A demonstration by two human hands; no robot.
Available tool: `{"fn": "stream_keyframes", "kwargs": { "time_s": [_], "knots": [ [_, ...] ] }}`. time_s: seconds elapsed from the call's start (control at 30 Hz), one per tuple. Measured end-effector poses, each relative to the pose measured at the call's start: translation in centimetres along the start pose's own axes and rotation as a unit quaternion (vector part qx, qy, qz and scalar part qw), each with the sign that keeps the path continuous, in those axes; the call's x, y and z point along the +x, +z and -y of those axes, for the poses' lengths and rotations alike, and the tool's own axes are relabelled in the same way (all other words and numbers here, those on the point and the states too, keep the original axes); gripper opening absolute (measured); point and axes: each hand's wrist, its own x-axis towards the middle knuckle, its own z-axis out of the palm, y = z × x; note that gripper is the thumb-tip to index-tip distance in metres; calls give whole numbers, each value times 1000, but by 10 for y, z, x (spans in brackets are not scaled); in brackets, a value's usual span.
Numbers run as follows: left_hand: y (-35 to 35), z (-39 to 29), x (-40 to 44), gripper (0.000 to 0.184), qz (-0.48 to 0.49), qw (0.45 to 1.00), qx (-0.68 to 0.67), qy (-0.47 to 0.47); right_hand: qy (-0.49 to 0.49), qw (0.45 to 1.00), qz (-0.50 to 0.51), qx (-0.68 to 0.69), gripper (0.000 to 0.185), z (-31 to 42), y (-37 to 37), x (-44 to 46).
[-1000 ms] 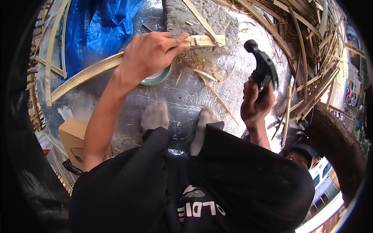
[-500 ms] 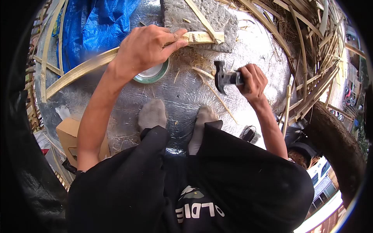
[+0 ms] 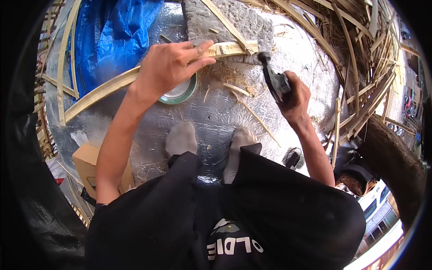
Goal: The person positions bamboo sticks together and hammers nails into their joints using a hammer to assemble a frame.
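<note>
My left hand (image 3: 163, 68) grips a long curved bamboo strip (image 3: 101, 92), its thumb and fingers on either side of it. The strip's right end lies across the near edge of a rough grey stone block (image 3: 258, 29). A thinner strip (image 3: 223, 21) slants over the block and meets the held one near that end. My right hand (image 3: 295, 98) is closed around a dark hammer (image 3: 271, 77). The hammer's head is raised just right of the strip's end, apart from it as far as I can see.
A green-rimmed round dish (image 3: 182, 95) sits below my left hand. Blue tarp (image 3: 121, 33) lies at upper left, a cardboard box (image 3: 87, 159) at lower left. Split bamboo (image 3: 366, 96) piles up on the right. My socked feet (image 3: 181, 138) rest on the silvery floor (image 3: 211, 112).
The hammer has turned and risen toward the strip's right end. My left hand's fingers have spread a little on the strip, and the view has shifted slightly.
</note>
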Motion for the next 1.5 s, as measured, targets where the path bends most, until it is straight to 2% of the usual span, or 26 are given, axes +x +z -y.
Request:
{"fn": "stream_keyframes", "kwargs": {
  "time_s": [0.03, 0.07, 0.13, 0.2, 0.23, 0.33, 0.37, 0.4, 0.47, 0.5, 0.6, 0.63, 0.7, 0.8, 0.87, 1.0, 1.03, 1.07, 1.2, 1.3, 1.33, 1.4, 1.43, 1.5],
  "knots": [
    [2, -2, -2, 41, -23, 999, 24, 9, 85, 996, 24, 12, 47, 13, 4, 6],
    [1, -6, -2, 41, -47, 998, 48, 20, 264, 953, 74, 126, 34, 29, 3, 16],
    [-3, -17, -2, 40, -18, 997, 76, 11, 353, 915, 53, 191, 28, 31, 12, 25],
    [1, -24, 0, 39, -61, 994, 87, 0, 351, 918, 36, 183, 28, 28, 13, 30],
    [2, -31, 2, 39, -37, 995, 90, -36, 342, 923, 30, 172, 30, 29, 14, 30],
    [0, -38, 19, 44, -81, 986, 147, 2, 381, 901, 11, 206, 34, 35, 17, 27],
    [2, -35, 21, 70, -73, 990, 121, -28, 382, 901, 3, 208, 34, 36, 17, 26],
    [0, -33, 25, 70, -72, 989, 123, -22, 397, 894, 12, 207, 35, 37, 17, 24],
    [-3, -28, 31, 94, -22, 985, 159, 61, 413, 886, 18, 208, 35, 37, 19, 19],
    [-4, -29, 32, 100, 33, 980, 184, 72, 412, 888, 11, 207, 35, 35, 20, 16],
    [12, -22, 35, 95, 29, 988, 134, 72, 413, 885, -6, 215, 36, 34, 21, 15],
    [14, -18, 37, 93, 34, 981, 175, 78, 415, 882, -15, 223, 36, 34, 20, 16],
    [19, -14, 41, 92, 36, 982, 169, 78, 410, 881, -30, 235, 36, 37, 17, 18],
    [23, -11, 45, 88, 32, 984, 156, 77, 387, 889, -39, 243, 34, 38, 7, 21],
    [24, -9, 46, 85, 28, 986, 147, 71, 336, 899, -56, 273, 31, 35, 5, 18],
    [26, -6, 43, 82, 18, 991, 113, 66, 292, 949, 25, 116, 31, 46, -14, 11],
    [28, -5, 42, 82, 16, 992, 106, 69, 279, 954, 29, 104, 39, 47, -17, 0],
    [29, -3, 43, 81, 13, 992, 102, 74, 173, 979, -25, 102, 46, 36, -10, -16],
    [33, -1, 42, 83, 4, 993, 101, 67, 74, 994, 67, -36, 61, 24, -7, -13],
    [33, -1, 44, 83, 1, 994, 93, 61, -36, 995, 69, 53, 56, 13, -10, -8],
    [32, -2, 43, 82, 5, 994, 95, 63, -32, 996, 70, 53, 56, 14, -5, -7],
    [31, -4, 45, 82, 8, 994, 91, 61, 128, 985, 109, -41, 54, 15, 6, 0],
    [30, -5, 47, 82, 9, 994, 89, 57, 127, 987, 94, -10, 50, 12, 9, -3],
    [29, -2, 49, 81, -2, 995, 83, 60, 40, 998, 47, 25, 42, 10, 2, -6]
  ]
}}
